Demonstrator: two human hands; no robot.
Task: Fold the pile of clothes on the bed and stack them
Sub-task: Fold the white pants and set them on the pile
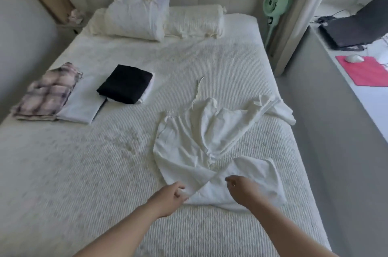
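— Head view: where's the white garment [189, 137]?
— Spread rumpled on the bed [84, 172], near its right edge.
— And the hands?
— Left hand [170, 197] pinches its near hem; right hand [241, 190] is curled on the folded-over part — its grip I cannot tell.

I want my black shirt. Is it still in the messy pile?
No, the black garment lies neatly folded on a folded white piece, apart from the white garment that the hands are working on.
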